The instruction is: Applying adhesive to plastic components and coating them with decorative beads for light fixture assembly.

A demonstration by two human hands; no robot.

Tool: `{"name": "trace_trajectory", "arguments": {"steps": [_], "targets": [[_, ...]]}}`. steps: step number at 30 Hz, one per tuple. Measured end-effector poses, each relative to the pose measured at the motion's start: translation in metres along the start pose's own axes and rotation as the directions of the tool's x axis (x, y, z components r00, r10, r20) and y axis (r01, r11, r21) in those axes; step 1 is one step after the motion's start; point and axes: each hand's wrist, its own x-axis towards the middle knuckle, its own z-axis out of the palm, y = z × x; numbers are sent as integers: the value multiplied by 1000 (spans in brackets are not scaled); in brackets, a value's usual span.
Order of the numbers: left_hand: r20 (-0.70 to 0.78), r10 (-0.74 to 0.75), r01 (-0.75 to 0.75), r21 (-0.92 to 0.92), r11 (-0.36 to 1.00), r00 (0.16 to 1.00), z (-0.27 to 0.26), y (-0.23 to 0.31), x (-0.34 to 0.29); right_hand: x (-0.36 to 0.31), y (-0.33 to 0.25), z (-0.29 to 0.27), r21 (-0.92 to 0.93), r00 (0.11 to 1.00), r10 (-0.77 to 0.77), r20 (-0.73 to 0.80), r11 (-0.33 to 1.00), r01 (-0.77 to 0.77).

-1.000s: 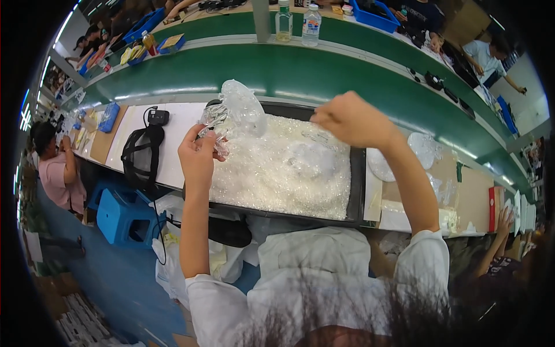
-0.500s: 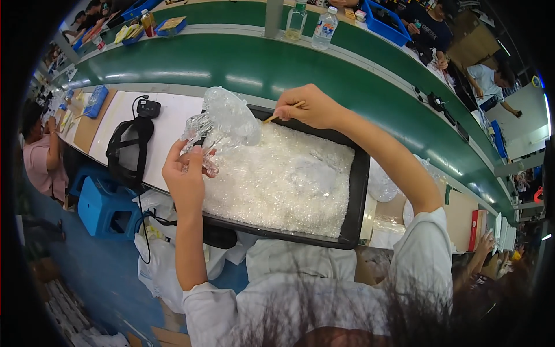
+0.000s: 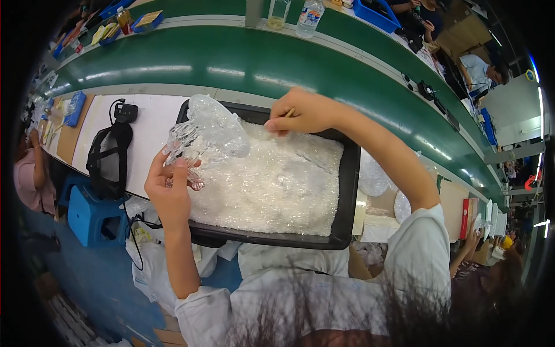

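My left hand is closed around the lower end of a clear, glassy-looking piece with a broad rounded top and thin strand-like parts below. It is held tilted over the left side of a black tray. White, glittering granules fill the tray. In my right hand a thin wooden stick is pinched; only a short part shows above the fingers. My right fingertips hover over or touch the granules near the far side, just right of the clear piece; which of the two I cannot tell.
Left of the tray lies a black mesh strap-like item with a small black device. A blue stool stands on the floor. Clear rounded pieces lie right of the tray. A green ledge runs behind, with bottles on it.
My right hand has drawn slightly away from the clear piece, and the stick, whose tip was at its edge, now points upward. The whole view has shifted a little.
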Motion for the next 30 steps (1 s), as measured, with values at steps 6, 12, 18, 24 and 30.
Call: {"name": "trace_trajectory", "arguments": {"steps": [6, 12, 18, 24, 30], "targets": [[12, 6, -7, 36, 999, 1000, -1, 7, 2, 0, -2, -6, -5, 986, -133, -101, 991, 133], [-21, 41, -40, 28, 999, 999, -4, -2, 1, 13, -17, 9, 120, 979, -61, 197, 992, 38], [-14, 44, -44, 3, 999, 999, 0, 3, 3, -1, -24, -3, 73, 982, -120, 144, 991, 111], [18, 42, -42, 26, 999, 999, 0, 3, 4, -9, -49, -3, 81, 947, 39, 318, 994, -68], [70, 54, -53, -2, 999, 996, -4, 4, -6, -65, -82, 0, 317, 983, 173, -65, 937, -144]]}}
